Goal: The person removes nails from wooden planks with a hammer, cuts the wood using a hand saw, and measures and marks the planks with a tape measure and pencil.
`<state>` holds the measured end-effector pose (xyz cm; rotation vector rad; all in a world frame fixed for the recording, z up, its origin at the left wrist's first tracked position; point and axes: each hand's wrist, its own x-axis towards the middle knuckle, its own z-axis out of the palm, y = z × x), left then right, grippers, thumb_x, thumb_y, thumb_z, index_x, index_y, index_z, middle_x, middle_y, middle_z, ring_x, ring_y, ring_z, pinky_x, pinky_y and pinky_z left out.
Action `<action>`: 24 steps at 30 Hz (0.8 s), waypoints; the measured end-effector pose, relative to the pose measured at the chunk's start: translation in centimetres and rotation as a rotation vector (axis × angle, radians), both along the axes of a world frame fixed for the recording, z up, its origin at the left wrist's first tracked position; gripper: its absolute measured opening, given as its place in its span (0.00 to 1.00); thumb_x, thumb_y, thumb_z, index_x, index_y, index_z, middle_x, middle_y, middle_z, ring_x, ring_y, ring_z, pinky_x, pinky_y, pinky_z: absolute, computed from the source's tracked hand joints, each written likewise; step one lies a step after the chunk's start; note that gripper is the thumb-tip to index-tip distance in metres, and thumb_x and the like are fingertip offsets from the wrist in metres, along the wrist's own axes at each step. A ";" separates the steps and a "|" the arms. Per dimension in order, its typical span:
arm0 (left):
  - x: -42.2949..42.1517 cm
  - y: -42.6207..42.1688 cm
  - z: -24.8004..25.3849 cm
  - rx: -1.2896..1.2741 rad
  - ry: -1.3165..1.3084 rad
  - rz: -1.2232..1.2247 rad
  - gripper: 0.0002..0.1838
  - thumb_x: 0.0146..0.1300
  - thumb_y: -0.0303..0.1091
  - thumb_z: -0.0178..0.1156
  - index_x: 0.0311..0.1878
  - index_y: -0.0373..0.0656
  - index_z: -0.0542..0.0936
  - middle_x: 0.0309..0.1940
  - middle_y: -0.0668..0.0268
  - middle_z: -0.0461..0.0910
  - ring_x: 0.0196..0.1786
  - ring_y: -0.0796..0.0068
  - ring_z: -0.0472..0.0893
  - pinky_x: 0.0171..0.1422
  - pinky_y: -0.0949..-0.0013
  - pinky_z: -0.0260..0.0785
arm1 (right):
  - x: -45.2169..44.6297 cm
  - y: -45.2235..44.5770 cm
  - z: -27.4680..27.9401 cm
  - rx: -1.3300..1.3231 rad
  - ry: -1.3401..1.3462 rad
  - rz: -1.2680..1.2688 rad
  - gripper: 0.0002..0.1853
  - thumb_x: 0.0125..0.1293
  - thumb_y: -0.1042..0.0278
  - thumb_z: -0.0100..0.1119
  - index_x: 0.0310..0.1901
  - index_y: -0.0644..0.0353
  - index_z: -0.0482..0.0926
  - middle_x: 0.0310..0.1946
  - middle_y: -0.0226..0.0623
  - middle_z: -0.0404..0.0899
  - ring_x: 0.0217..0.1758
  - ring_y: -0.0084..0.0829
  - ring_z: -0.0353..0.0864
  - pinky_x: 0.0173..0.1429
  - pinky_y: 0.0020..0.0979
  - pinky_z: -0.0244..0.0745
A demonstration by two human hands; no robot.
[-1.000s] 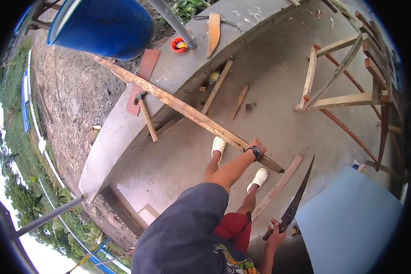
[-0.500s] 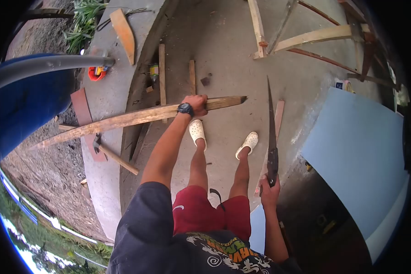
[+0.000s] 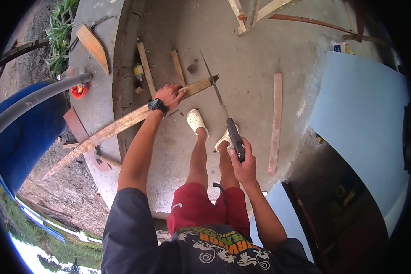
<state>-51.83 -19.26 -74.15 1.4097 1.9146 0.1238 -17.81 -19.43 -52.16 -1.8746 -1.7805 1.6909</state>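
Observation:
My left hand (image 3: 170,97), with a dark watch on the wrist, lies over a long wooden plank (image 3: 118,122) near its far right end, fingers bent over the wood. The plank slants across the raised concrete ledge (image 3: 102,84), its tapered end out to the lower left. In my right hand (image 3: 245,165) is a handsaw (image 3: 233,132), held by its dark handle. The blade points up and to the left, and its upper part crosses the plank's dark cut end in view; whether they touch, I cannot tell.
A hammer (image 3: 108,160) and a reddish board (image 3: 76,125) lie on the ledge, with an orange-brown wood piece (image 3: 93,47) farther up. Wood strips (image 3: 146,68) and a pinkish strip (image 3: 276,123) rest on the floor. A wooden frame (image 3: 260,13) stands beyond; a light-blue sheet (image 3: 360,123) is right.
My right hand has brought the saw leftward, from beside the plank to across its end. The plank's right end is angled higher, and my left fingers have loosened and spread somewhat over it.

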 end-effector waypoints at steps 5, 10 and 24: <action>5.7 5.8 4.2 -0.055 0.076 0.219 0.28 0.70 0.54 0.44 0.39 0.41 0.87 0.39 0.44 0.86 0.46 0.41 0.85 0.54 0.46 0.77 | 2.4 -0.6 -1.5 0.130 0.132 0.018 0.23 0.73 0.70 0.60 0.66 0.62 0.68 0.40 0.48 0.85 0.39 0.42 0.89 0.40 0.39 0.79; 7.1 6.2 3.4 -0.038 0.204 0.180 0.32 0.74 0.57 0.40 0.34 0.41 0.85 0.32 0.45 0.85 0.39 0.40 0.85 0.48 0.44 0.78 | 2.0 1.0 -1.0 0.116 0.079 0.060 0.22 0.72 0.71 0.59 0.65 0.62 0.69 0.40 0.51 0.85 0.40 0.48 0.89 0.41 0.42 0.80; 9.5 5.1 1.6 -0.048 0.233 0.111 0.36 0.74 0.65 0.39 0.34 0.43 0.84 0.30 0.48 0.86 0.38 0.44 0.87 0.43 0.46 0.79 | 4.2 -1.6 1.8 0.180 0.031 0.171 0.28 0.71 0.68 0.61 0.69 0.67 0.67 0.48 0.59 0.84 0.51 0.57 0.87 0.51 0.46 0.83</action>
